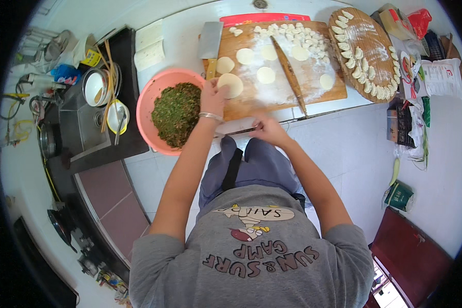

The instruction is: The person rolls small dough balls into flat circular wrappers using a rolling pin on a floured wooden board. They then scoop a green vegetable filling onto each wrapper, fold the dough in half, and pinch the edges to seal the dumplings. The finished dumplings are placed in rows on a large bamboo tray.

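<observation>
My left hand (213, 98) is closed on the edge of a round dumpling wrapper (231, 86), between the filling bowl and the board. Low at the board's front edge, my right hand (270, 130) grips a thin dark stick-like utensil (240, 132) pointing left; its exact kind does not show. Left of my left hand stands a pink bowl (145, 115) of chopped green filling (175, 110). On the floured wooden board (318, 95) lie several flat wrappers (266, 75), small dough pieces (297, 36) and a rolling pin (288, 76).
A cleaver (210, 41) lies at the board's left edge. At the right, a round wooden tray (367, 41) carries rows of shaped dumplings (370, 90). A sink (84, 126) with bowls and long chopsticks (109, 87) sits at the left. Bags and packages (441, 77) crowd the far right.
</observation>
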The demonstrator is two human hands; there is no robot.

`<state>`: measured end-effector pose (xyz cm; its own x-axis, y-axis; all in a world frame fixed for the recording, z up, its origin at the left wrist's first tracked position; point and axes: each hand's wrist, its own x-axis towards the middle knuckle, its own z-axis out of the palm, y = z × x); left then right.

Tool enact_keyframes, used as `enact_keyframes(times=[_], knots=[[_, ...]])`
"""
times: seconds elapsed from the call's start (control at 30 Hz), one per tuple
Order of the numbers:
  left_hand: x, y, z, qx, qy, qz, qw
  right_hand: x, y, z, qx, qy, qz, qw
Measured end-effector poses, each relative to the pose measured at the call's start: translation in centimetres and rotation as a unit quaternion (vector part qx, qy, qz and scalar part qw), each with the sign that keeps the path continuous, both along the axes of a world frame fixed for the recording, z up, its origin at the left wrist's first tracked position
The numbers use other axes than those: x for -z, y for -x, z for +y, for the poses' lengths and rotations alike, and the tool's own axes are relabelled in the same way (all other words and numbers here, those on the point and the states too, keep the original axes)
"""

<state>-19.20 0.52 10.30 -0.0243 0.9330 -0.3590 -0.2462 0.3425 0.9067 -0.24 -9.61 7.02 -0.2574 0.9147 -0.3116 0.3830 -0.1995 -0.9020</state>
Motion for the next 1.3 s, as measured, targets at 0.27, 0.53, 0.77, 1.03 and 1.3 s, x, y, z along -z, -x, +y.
enact_keyframes(times=[0.27,0.53,0.77,1.03,1.3], knots=[[-1.8,17.1,-6.0,-0.055,0.075,-0.183,0.979,1.7,12.3,0.5,-0.089,-0.230,0.009,0.969],[1.6,21.8,-10.9,-0.104,0.127,-0.214,0.963,-1.3,13.5,1.4,-0.195,-0.335,-0.181,0.904],[1.8,21.3,-10.7,-0.069,0.125,-0.240,0.960,0.0,15.3,2.2,-0.102,-0.250,-0.035,0.962],[2.0,22.7,-10.6,-0.097,0.115,-0.243,0.958,-3.1,13.9,1.6,-0.042,-0.359,-0.096,0.927],[1.6,22.1,-10.1,-0.084,0.123,-0.232,0.961,-1.9,14.6,0.8,-0.145,-0.412,-0.234,0.869]])
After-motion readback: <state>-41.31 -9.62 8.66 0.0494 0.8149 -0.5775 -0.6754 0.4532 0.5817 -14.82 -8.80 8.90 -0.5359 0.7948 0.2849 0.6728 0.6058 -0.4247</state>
